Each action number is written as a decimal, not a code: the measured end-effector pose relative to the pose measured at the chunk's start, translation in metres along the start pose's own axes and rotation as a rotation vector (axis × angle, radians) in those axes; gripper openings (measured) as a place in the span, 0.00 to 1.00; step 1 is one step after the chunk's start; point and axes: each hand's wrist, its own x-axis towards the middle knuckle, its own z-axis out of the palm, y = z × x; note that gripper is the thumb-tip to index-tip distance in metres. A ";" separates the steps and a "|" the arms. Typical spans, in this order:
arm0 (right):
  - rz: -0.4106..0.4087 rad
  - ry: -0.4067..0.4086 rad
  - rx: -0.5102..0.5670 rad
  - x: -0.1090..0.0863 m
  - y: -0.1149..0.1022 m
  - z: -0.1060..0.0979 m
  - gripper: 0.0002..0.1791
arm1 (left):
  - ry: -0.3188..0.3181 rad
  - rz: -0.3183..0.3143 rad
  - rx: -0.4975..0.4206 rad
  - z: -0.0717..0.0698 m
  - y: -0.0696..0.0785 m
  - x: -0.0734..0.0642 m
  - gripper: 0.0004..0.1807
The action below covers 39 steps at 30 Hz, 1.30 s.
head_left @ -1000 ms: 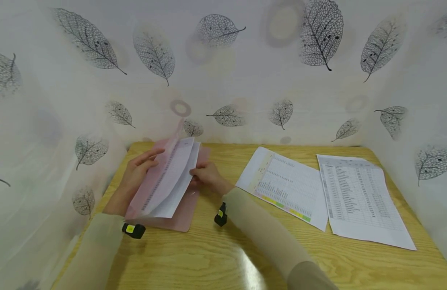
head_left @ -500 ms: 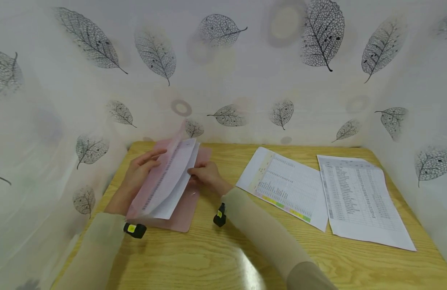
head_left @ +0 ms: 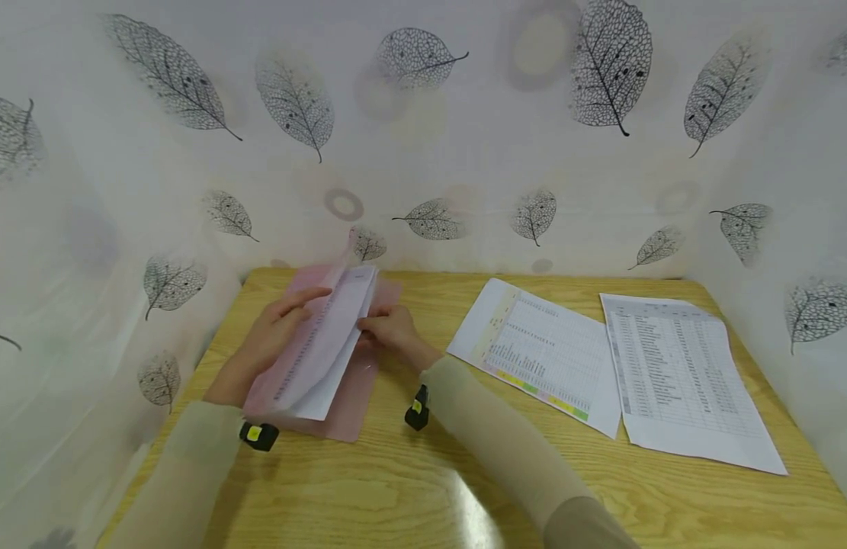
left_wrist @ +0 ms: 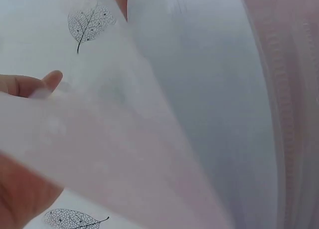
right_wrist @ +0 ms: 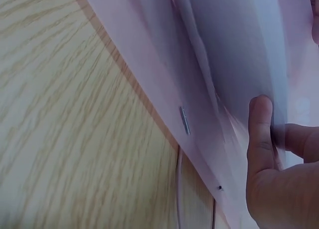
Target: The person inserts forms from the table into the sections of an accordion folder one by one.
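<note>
Folder, pink and part translucent, is under both your hands in the head view: this pink folder (head_left: 348, 419) lies on the left side of the wooden table (head_left: 368, 488), with its cover (head_left: 264, 385) raised at a slant. Your left hand (head_left: 257, 339) is at the cover's left side, its upper fingers nearly straight across the pink film. Your right hand (head_left: 396, 333) is on the other side, gripping the right edge of the white papers (head_left: 339, 332) inside the folder. You wear a black device with a yellow mark under each wrist, the left one (head_left: 260, 436) just below the folder and the right one (head_left: 417, 409) over bare wood. On the right of the table lie two printed sheets, the nearer one with a coloured strip (head_left: 547, 354) and its plainer neighbour (head_left: 684, 381). Cloth with dark leaf prints (head_left: 464, 137) surrounds the table.

In the left wrist view, the blurred film runs between your left thumb and fingers, so you hold the cover; you cannot tell how tightly.

In the right wrist view, your thumb (right_wrist: 259, 124) presses the near side of the papers and a finger the far side, the gap between them only as wide as the pinched edge. Below them, a small metallic strip (right_wrist: 185, 120) shows on the folder.
</note>
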 end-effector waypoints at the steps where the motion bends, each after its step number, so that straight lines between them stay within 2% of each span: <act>1: -0.010 0.004 -0.017 0.000 0.000 -0.001 0.06 | -0.001 0.005 0.014 0.000 0.001 0.000 0.25; 3: -0.017 0.002 -0.048 -0.002 0.001 -0.003 0.08 | 0.004 0.013 0.022 0.000 0.001 -0.001 0.24; 5: 0.004 -0.029 -0.036 -0.003 0.000 -0.006 0.08 | 0.013 0.017 0.008 0.001 0.000 -0.001 0.24; 10: 0.097 -0.136 0.105 -0.006 -0.002 -0.021 0.14 | 0.041 0.033 -0.029 0.001 -0.003 -0.001 0.22; 15: 0.093 -0.169 0.132 -0.011 -0.004 -0.046 0.20 | 0.068 0.016 -0.058 0.001 -0.004 0.000 0.21; 19: 0.073 -0.154 0.098 -0.018 -0.012 -0.071 0.22 | 0.097 0.006 -0.058 0.001 -0.005 0.001 0.20; 23: 0.058 -0.135 0.020 -0.023 -0.017 -0.101 0.25 | 0.120 0.034 -0.043 0.003 -0.006 0.002 0.20; 26: 0.049 -0.124 -0.048 -0.027 -0.020 -0.127 0.28 | 0.117 0.035 -0.043 0.003 -0.006 0.004 0.19; 34: 0.029 -0.072 -0.146 -0.051 -0.030 -0.188 0.31 | 0.086 -0.028 -0.071 0.002 -0.004 0.005 0.21; 39: 0.029 -0.002 -0.206 -0.068 -0.035 -0.229 0.31 | 0.105 -0.017 -0.077 0.002 -0.005 0.003 0.21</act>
